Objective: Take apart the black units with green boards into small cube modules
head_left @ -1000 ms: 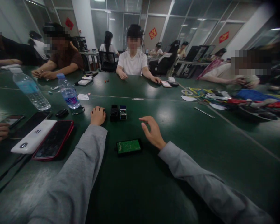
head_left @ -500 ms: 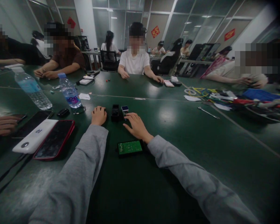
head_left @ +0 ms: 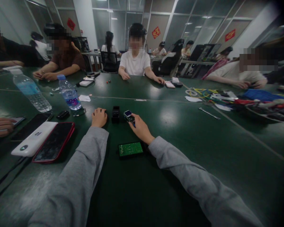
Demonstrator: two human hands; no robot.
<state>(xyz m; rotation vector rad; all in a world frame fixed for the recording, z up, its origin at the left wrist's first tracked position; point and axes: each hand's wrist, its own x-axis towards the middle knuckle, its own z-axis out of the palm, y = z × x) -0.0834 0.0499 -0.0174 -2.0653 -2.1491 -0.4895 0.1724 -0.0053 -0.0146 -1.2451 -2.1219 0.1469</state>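
Note:
My right hand [head_left: 140,127] is closed on a small black block with a blue top [head_left: 128,115], tilted and lifted slightly off the dark green table [head_left: 184,138]. A second small black block [head_left: 115,114] stands just left of it. My left hand [head_left: 99,117] rests curled on the table, left of that block, over something dark that I cannot make out. A small green circuit board [head_left: 130,148] lies flat between my forearms, nearer to me.
Two water bottles [head_left: 30,90] [head_left: 69,93], a white power bank [head_left: 33,138] and a red-cased phone [head_left: 54,141] sit at the left. Another person's hand [head_left: 1,127] rests at the far left. Coloured cables and tools [head_left: 229,99] pile at the right. Several people sit opposite.
My right hand moved left from open above the table to the blue-topped block, closed on it and tipped it away from the black block. My left hand stayed put.

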